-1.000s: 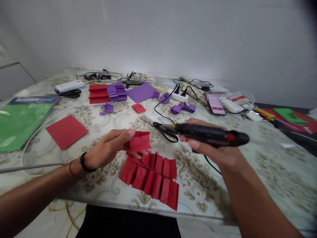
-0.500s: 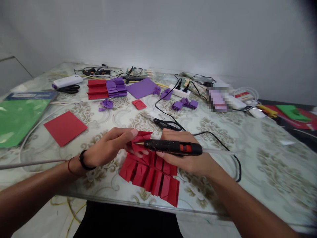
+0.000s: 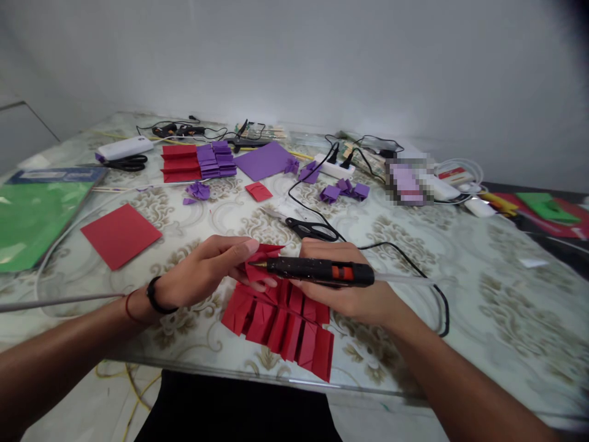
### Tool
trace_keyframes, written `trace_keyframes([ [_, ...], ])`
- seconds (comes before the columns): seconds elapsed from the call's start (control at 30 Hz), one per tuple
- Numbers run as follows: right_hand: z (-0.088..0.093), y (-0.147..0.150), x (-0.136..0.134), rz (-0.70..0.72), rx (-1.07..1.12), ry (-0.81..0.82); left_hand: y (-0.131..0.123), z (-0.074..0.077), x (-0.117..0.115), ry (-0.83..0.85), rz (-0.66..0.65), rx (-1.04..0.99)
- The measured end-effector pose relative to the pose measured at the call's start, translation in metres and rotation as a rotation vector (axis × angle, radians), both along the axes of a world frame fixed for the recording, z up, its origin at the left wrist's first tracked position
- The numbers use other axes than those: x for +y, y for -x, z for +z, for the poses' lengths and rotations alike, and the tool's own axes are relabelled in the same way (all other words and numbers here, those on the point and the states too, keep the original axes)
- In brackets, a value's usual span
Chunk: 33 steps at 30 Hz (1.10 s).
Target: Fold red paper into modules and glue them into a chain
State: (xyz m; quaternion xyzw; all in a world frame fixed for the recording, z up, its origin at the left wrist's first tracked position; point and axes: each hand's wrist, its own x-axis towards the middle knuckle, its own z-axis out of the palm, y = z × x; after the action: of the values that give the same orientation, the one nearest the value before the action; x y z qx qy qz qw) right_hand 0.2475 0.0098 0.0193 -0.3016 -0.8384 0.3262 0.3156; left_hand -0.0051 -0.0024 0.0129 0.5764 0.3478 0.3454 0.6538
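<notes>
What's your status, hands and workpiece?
Left hand holds folded red paper. Right hand grips glue gun, nozzle at the paper. Pleated red pieces below; black-handled scissors just beyond right hand.

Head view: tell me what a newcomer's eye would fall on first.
Probably the black glue gun in the right hand, mid-picture, its tip at the small folded red paper that the left hand holds. Just below lie the rows of red folds, vivid against the pale patterned tabletop. Next, perhaps, the large green sheet at the left edge.
</notes>
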Motion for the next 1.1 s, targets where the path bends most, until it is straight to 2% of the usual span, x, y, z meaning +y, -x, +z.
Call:
trace_keyframes([
  [0.6, -0.0033, -0.0008, 0.0024, -0.015, 0.033, -0.020, 0.0005, 0.0035, 0.0010, 0.013, 0.012, -0.048],
  [0.9, -0.0027, -0.0014, 0.0037, -0.033, 0.043, -0.067, 0.0009, 0.0058, 0.0006, -0.019, 0.074, 0.027],
  [1.1, -0.0019, -0.0022, 0.0033, -0.058, 0.043, -0.055, 0.0007, 0.0060, 0.0007, -0.003, 0.076, -0.003],
])
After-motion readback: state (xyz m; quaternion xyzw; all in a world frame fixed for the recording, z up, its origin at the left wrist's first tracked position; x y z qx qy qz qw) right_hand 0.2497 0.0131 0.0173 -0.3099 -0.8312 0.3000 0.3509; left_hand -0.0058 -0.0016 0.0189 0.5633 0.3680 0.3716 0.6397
